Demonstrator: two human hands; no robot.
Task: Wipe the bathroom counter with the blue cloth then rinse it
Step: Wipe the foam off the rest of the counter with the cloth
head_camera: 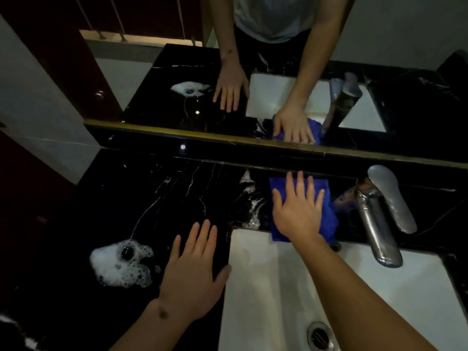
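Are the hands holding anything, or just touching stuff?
Nothing is gripped. The right hand lies flat with straight fingers pressing on the middle of the blue cloth. The left hand rests flat on the black counter.

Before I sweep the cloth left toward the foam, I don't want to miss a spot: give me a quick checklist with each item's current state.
1. Right hand flat on blue cloth: ok.
2. Cloth on counter behind sink: ok.
3. Foam patch wiped: not ok.
4. Left hand out of the cloth's path: not ok.
5. Faucet running: cannot tell.
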